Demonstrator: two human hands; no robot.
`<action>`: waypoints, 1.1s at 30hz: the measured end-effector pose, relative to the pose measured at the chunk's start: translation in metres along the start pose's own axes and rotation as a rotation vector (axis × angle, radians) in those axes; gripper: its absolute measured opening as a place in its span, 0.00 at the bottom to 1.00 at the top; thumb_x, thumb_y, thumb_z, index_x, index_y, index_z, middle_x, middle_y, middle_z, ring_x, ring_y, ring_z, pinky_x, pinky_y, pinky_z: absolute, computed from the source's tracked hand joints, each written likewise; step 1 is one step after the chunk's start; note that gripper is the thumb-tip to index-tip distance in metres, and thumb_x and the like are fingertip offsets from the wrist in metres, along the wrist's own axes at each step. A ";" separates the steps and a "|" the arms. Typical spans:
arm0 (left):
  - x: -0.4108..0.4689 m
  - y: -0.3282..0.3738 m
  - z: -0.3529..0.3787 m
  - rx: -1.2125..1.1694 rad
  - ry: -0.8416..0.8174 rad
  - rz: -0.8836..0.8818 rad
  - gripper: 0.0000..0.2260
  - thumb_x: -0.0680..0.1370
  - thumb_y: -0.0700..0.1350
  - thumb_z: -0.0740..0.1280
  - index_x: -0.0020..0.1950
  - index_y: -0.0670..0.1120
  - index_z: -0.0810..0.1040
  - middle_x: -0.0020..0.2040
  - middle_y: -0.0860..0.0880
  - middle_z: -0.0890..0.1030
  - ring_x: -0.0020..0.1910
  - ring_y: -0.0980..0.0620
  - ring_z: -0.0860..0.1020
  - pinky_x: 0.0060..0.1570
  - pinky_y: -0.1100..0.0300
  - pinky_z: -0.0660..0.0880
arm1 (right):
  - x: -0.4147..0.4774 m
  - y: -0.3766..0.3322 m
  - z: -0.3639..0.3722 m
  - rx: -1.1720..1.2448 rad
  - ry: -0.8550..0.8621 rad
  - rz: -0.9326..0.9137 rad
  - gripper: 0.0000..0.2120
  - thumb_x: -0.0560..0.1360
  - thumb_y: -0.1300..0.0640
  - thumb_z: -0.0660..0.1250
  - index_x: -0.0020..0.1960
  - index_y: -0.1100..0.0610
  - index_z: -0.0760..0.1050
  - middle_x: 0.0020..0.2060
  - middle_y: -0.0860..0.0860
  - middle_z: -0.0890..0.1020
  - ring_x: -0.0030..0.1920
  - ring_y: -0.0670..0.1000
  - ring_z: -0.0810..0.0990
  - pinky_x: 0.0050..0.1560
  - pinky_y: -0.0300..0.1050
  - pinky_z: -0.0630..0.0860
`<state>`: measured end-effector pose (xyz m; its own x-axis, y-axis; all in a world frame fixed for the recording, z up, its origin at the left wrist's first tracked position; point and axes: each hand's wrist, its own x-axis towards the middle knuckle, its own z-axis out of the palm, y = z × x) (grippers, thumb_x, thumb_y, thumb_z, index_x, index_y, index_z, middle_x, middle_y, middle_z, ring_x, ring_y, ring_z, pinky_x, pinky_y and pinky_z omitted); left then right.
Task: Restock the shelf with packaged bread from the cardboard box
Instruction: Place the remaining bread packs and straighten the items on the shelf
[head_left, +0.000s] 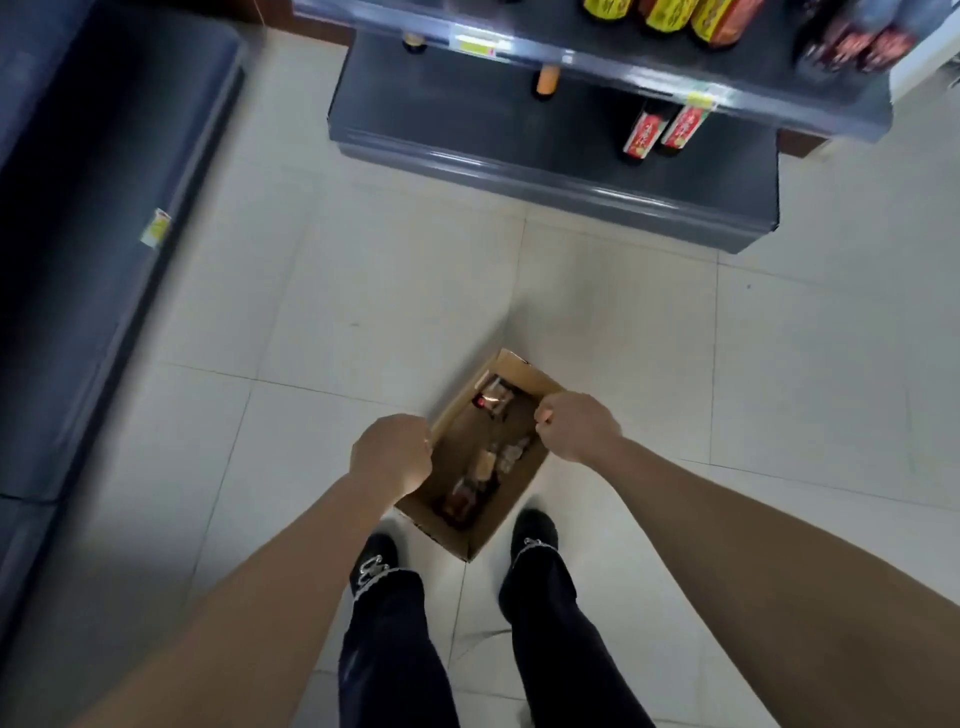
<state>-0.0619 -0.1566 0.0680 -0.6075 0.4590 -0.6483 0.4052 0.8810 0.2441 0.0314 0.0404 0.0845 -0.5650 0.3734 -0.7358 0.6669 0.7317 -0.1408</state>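
Two bare forearms nearest, reaching down over dark trousers and black shoes. Far left: dark shelf (78, 218) with a price tag (156, 227) on its edge. Left grip (390, 457) is curled tight around the left long edge of the cardboard box (493, 527). The box is open-topped and sits just ahead of the shoes, above the tiled floor (363, 291); can't tell if it touches. Inside it are several bread packs (485, 465), blurred. Right grip (579, 426) is fisted on the right long edge. Upper right: grey shelf unit (545, 150) holding two red-labelled bottles (662, 130), well apart from the box.
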 end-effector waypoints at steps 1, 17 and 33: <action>0.011 0.006 0.013 0.002 -0.025 -0.004 0.12 0.80 0.45 0.58 0.59 0.50 0.77 0.59 0.51 0.78 0.59 0.49 0.75 0.56 0.58 0.73 | 0.015 0.009 0.008 -0.008 -0.027 -0.007 0.14 0.79 0.58 0.57 0.58 0.56 0.79 0.54 0.55 0.81 0.55 0.58 0.79 0.55 0.51 0.78; 0.214 0.002 0.287 0.056 -0.553 0.012 0.16 0.81 0.49 0.57 0.68 0.51 0.74 0.65 0.44 0.70 0.64 0.44 0.70 0.63 0.48 0.71 | 0.270 0.088 0.212 -0.388 -0.199 -0.129 0.15 0.79 0.50 0.60 0.64 0.48 0.74 0.60 0.52 0.78 0.64 0.57 0.70 0.65 0.53 0.68; 0.245 -0.023 0.345 -0.388 -0.007 -0.306 0.06 0.75 0.45 0.68 0.51 0.48 0.81 0.44 0.50 0.81 0.44 0.51 0.80 0.43 0.55 0.80 | 0.321 0.097 0.262 -0.040 0.004 -0.136 0.06 0.76 0.60 0.64 0.52 0.57 0.77 0.50 0.54 0.79 0.53 0.55 0.77 0.50 0.49 0.77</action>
<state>0.0156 -0.1035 -0.3454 -0.6539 0.1732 -0.7365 -0.0758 0.9536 0.2914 0.0419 0.0816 -0.3389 -0.6507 0.2717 -0.7090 0.5642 0.7980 -0.2120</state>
